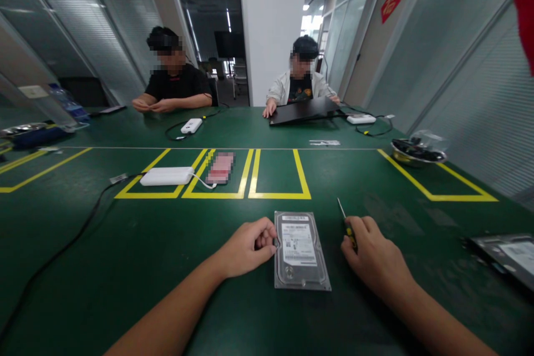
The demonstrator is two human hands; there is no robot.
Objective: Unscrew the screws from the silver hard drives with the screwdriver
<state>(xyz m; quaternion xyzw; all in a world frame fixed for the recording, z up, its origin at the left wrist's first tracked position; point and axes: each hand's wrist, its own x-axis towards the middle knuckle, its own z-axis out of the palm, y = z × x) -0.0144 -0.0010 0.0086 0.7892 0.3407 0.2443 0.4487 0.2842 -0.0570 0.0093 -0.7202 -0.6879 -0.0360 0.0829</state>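
Note:
A hard drive (300,275) with a white label lies flat on the green table in front of me. At its left edge is my left hand (253,246), its fingers curled and the thumb and index finger touching the side of the drive. To the right of the drive, my right hand (372,250) is closed around a screwdriver (350,233) with a yellow and black handle. The screwdriver's thin metal shaft points forward and slightly left, apart from the drive. Most of the handle is hidden by my fingers.
A second drive (515,256) lies at the right edge. A metal bowl (417,157) of dark parts stands farther back. A white power bank (167,176) is cabled to a phone (221,167). Across the green table (233,311), marked with yellow tape, sit two people, one holding a black panel (306,111).

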